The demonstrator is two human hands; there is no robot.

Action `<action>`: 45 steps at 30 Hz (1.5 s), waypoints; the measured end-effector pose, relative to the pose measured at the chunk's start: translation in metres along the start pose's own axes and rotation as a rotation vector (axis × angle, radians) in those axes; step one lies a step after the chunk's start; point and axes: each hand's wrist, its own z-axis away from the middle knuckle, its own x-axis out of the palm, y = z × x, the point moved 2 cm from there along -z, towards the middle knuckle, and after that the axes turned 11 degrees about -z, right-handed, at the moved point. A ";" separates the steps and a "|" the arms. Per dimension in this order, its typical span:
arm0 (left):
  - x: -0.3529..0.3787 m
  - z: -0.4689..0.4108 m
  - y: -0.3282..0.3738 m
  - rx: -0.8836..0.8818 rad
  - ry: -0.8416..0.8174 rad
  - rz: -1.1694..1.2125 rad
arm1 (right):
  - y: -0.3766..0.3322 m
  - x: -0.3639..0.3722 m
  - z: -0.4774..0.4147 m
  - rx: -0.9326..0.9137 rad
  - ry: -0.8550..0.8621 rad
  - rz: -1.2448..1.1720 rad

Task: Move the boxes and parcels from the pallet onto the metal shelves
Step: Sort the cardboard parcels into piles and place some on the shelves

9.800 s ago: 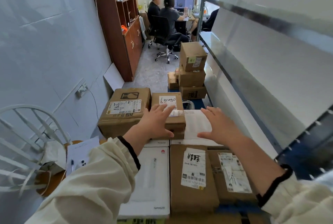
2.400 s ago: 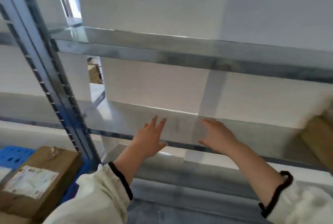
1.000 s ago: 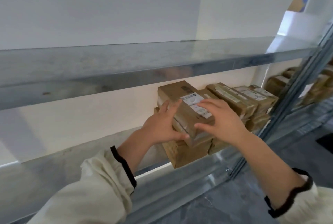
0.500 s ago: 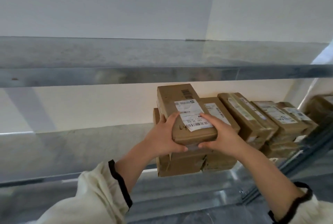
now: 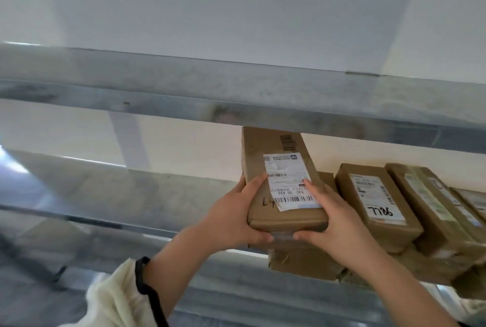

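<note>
Brown cardboard parcel [image 5: 273, 147], long and flat, with a white shipping label [image 5: 289, 182] on its top face, is held at the left end of a row of similar boxes on the lower galvanised metal shelf [image 5: 131, 195].

Head view: the left hand [image 5: 231, 218] grips the parcel's near left corner, fingers curled up its side and thumb tucked under the front edge. The right hand [image 5: 339, 224] grips the near right corner, fingers lying over the label and thumb under the same edge. The parcel's far end reaches back below the front beam of the upper metal shelf [image 5: 184, 97]. It sits directly above another brown carton [image 5: 302, 263]; whether the two touch cannot be told, since the hands cover the gap. Just to the right lies a brown box with black handwritten digits on its label [image 5: 376, 200], and further labelled cartons [image 5: 431, 203] stand beyond it, stacked two high. A cream sleeve with a dark cuff [image 5: 115, 300] covers the left forearm. A pale wall [image 5: 236, 10] stands behind the shelves.
</note>
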 end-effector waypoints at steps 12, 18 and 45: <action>-0.070 0.138 -0.120 -0.220 0.081 0.010 | -0.125 0.136 -0.029 -0.160 -0.208 0.002; -0.130 0.251 -0.206 -0.400 0.157 -0.049 | -0.227 0.254 -0.045 -0.293 -0.342 -0.084; -0.278 0.630 -0.461 -1.185 0.610 -0.071 | -0.599 0.679 -0.073 -0.850 -0.972 -0.111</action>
